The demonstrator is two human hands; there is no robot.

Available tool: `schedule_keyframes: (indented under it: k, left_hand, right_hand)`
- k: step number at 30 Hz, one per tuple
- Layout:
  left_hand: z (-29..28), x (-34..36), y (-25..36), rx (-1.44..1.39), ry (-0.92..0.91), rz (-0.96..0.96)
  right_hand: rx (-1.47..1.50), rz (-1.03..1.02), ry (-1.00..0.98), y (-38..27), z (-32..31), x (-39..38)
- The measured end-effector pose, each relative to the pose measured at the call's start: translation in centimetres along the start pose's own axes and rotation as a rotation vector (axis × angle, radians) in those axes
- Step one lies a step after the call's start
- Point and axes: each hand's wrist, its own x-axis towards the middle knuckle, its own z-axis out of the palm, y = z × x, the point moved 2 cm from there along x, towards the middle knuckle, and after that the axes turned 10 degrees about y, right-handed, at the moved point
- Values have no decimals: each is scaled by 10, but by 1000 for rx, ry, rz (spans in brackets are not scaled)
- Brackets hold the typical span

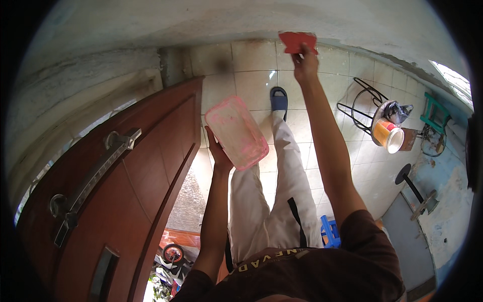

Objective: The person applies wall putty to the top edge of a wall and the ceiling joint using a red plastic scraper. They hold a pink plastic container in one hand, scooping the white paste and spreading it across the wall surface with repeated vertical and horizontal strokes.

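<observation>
In my left hand (220,151) is a shallow rectangular plastic tub (236,133), pinkish at the rim and smeared whitish inside. My fingers grip its left side and lower corner, in front of my legs. My right arm reaches far forward. The right hand (306,65) is closed on a flat red scraper (298,42), whose far edge lies against the lower part of the pale wall (241,22). Whether the blade carries any paste is too small to tell.
A brown wooden door (136,201) with a long metal handle (95,186) stands at my left. On the right, a round stool (377,123) with black legs holds an orange-and-white bucket (387,135) and a dark plastic bag (397,111). A blue plastic stool (330,231) is by my right leg.
</observation>
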Motion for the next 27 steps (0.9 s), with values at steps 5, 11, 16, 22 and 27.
schedule_keyframes:
  k: [5, 11, 16, 22, 27]
  left_hand:
    - [0, -7, -2, 90, 9, 8]
    - [-10, -16, 2, -28, -44, 15]
    - [-10, -18, 2, -25, -59, -29]
    - [-16, -16, 1, -111, -85, -58]
    - [-16, -23, 3, -51, -61, -21]
  right_hand:
    - [128, 97, -87, 35, 57, 14]
    - [275, 136, -42, 27, 109, -61]
    - [258, 110, -138, 3, 115, -97]
    - [250, 158, -368, 1, 102, -134]
    - [90, 276, -247, 45, 61, -87]
